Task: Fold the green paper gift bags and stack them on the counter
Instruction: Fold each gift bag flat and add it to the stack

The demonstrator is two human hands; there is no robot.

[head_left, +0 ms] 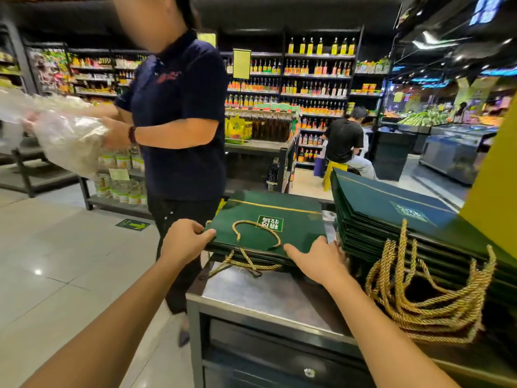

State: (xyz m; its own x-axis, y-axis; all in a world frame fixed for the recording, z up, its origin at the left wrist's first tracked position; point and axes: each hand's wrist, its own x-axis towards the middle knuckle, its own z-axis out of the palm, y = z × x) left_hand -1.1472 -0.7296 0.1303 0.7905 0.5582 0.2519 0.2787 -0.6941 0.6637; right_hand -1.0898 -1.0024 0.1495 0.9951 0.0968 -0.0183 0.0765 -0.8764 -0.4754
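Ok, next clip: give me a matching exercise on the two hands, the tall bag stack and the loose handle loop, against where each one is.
Things
1. left hand
2. right hand
3. tall stack
4. gold handle loop

Places
A. lies on top of the small stack
B. stands on the right side of the counter
C. grips the small stack's left edge
D. touches the small stack's near right corner

Pairs: 1-C, 2-D, 3-B, 4-A
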